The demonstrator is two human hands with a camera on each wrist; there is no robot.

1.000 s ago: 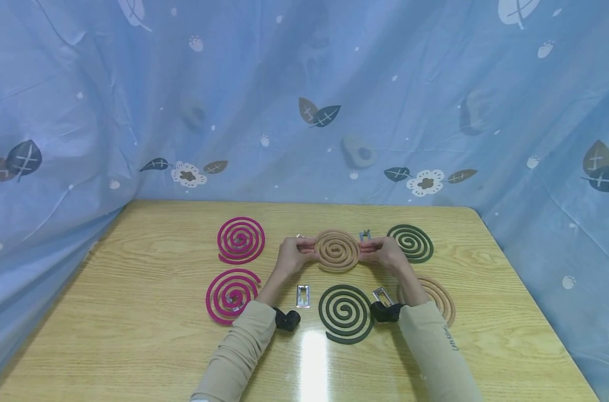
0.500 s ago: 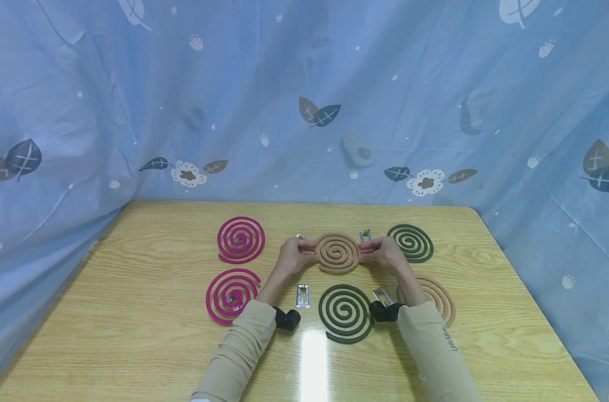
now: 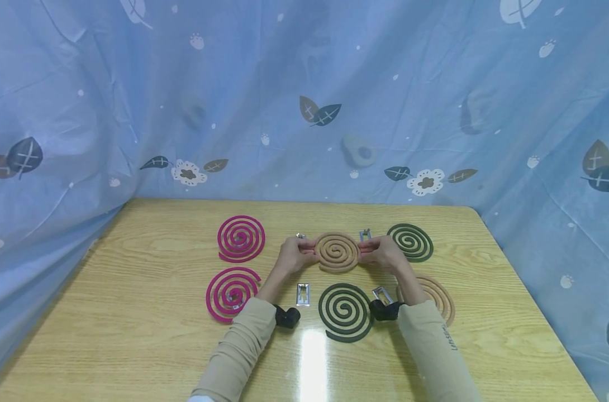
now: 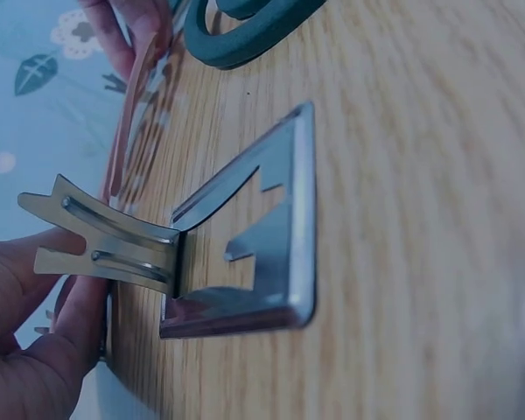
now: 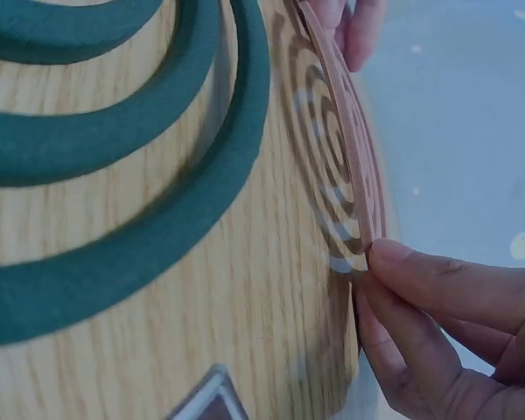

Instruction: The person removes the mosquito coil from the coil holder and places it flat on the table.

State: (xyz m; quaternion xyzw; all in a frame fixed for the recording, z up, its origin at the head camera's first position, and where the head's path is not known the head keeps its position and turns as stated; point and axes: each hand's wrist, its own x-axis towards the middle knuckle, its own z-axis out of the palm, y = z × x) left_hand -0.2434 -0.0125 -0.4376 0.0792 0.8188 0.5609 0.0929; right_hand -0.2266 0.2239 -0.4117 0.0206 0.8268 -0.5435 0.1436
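A tan mosquito coil (image 3: 337, 252) is held flat between both hands, just above the table, its spiral shadow falling on the wood in the right wrist view. My left hand (image 3: 293, 255) pinches its left edge. On the opposite edge, thumb and fingers of my right hand (image 3: 385, 254) pinch the rim; the right wrist view shows this hand (image 5: 455, 324) close up. Nearest my left wrist is a metal coil stand (image 4: 245, 245) with its forked tab bent up. A dark green coil (image 3: 346, 312) lies below the held one.
Two magenta coils (image 3: 241, 239) lie at left, one behind the other. Another green coil (image 3: 410, 243) is at back right, and a second tan coil (image 3: 437, 298) lies partly under the right forearm. Further metal stands (image 3: 366, 235) sit among them. A blue patterned curtain (image 3: 304, 100) borders the table (image 3: 133, 346).
The held tan coil has tipped or lowered very slightly at its far edge since a second ago. Both hands keep their grip in nearly the same place.
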